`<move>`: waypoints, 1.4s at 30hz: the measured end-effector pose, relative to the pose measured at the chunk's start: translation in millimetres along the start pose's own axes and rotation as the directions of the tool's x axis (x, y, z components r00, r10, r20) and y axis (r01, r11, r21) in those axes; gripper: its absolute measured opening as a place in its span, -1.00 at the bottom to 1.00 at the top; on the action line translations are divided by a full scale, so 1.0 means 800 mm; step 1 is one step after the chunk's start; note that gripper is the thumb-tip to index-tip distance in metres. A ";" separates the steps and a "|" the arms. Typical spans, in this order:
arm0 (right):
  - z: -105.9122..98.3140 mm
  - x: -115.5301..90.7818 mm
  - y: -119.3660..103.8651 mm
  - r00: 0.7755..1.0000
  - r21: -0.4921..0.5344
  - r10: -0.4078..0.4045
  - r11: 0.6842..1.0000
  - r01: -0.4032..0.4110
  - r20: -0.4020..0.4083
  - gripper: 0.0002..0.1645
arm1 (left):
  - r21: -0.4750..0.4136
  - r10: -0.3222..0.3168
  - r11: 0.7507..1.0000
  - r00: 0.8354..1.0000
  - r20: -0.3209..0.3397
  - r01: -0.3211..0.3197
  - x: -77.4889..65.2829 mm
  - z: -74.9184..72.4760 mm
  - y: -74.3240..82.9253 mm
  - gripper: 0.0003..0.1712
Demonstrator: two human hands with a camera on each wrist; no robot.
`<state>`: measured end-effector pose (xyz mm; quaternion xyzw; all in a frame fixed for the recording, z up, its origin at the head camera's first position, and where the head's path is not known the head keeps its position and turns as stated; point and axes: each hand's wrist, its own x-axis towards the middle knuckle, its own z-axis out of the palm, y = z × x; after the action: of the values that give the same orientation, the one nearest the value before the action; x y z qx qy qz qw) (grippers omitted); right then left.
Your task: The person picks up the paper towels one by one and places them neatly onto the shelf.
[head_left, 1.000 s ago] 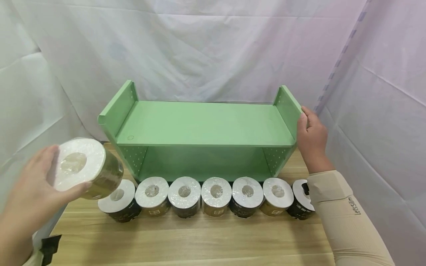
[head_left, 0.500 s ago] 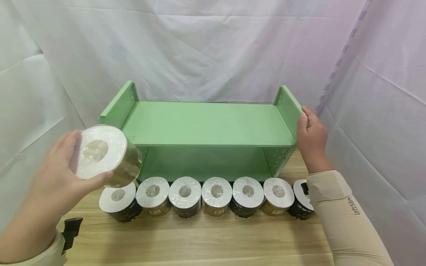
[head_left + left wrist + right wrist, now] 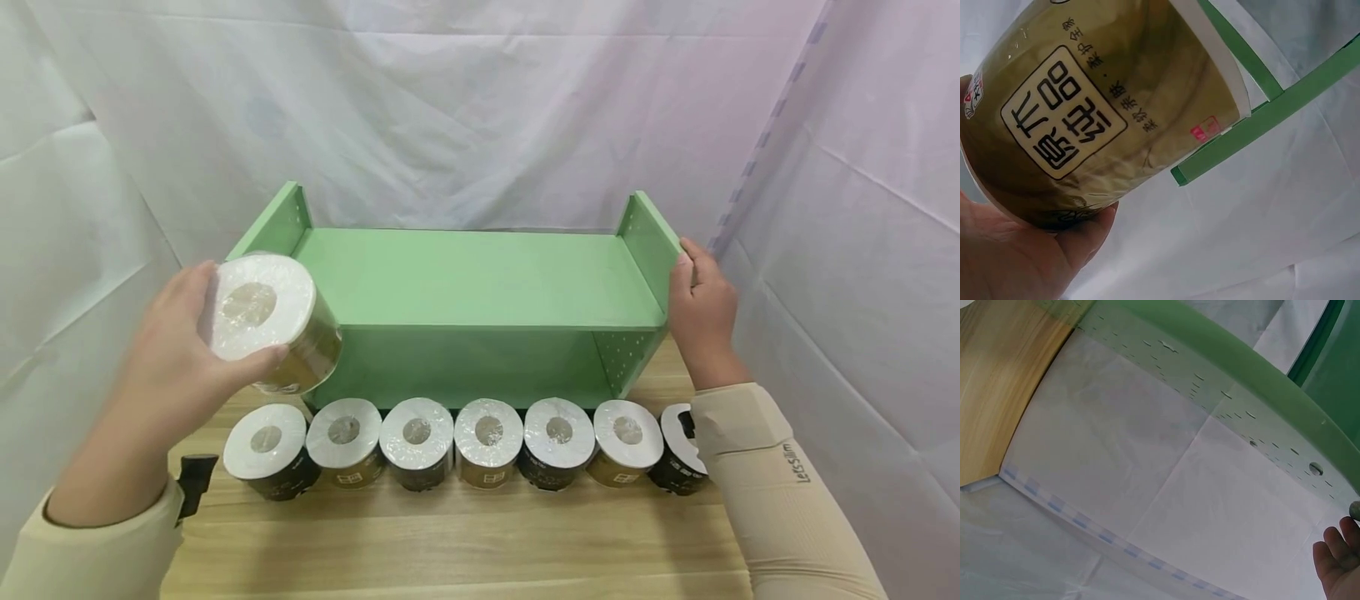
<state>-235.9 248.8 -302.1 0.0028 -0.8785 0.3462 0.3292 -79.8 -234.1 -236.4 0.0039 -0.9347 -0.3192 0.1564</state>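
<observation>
My left hand (image 3: 176,350) grips a wrapped toilet paper roll (image 3: 303,354) with a gold label, held in the air by the left side of the green shelf (image 3: 465,279). In the left wrist view the roll (image 3: 1079,119) shows its printed gold side, and the thumb presses against its lower end. My right hand (image 3: 703,312) holds the edge of the shelf's right side panel, thumb on the near face. In the right wrist view only the fingers (image 3: 1338,550) show, beside the panel (image 3: 1222,394). The held roll covers part of the shelf's left panel.
Several toilet paper rolls (image 3: 488,437), black and gold wrapped, stand in a row on the wooden table (image 3: 465,550) before the shelf. The right sleeve partly hides the rightmost roll (image 3: 675,454). White cloth (image 3: 465,117) hangs behind and at both sides.
My left hand has carried the roll up and to the right, from beside the row to the shelf's left side. The right hand and the row of rolls stay put.
</observation>
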 end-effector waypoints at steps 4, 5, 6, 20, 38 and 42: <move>0.001 0.000 0.000 1.000 -0.003 -0.003 1.000 0.003 -0.003 -0.42 | 0.001 -0.029 1.000 1.000 0.004 0.029 0.010 0.002 0.005 0.20; 0.001 0.000 0.000 1.000 -0.005 -0.005 1.000 0.005 -0.004 -0.42 | 0.005 -0.035 0.999 0.999 0.006 0.035 0.013 0.003 0.006 0.19; 0.002 0.000 0.000 1.000 -0.004 -0.007 1.000 0.007 -0.005 -0.42 | 0.007 -0.034 0.999 0.999 0.003 0.034 0.015 0.003 0.008 0.17; 0.001 -0.003 -0.005 1.000 0.008 -0.002 1.000 0.002 -0.020 -0.44 | 0.043 -0.058 0.997 0.998 0.006 0.058 0.054 0.009 0.015 0.06; -0.001 -0.006 -0.006 1.000 0.041 0.016 0.999 -0.015 -0.024 -0.45 | 0.050 -0.119 0.992 0.993 0.009 0.118 0.091 0.020 0.015 -0.07; -0.001 -0.007 -0.005 1.000 0.065 0.011 0.998 -0.009 -0.026 -0.45 | 0.056 -0.124 0.991 0.992 0.012 0.123 0.097 0.022 0.014 -0.07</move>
<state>-230.5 244.8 -302.2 0.0043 -0.8625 0.3761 0.3386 -157.4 -222.8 -220.4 0.0635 -0.9423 -0.3026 0.1287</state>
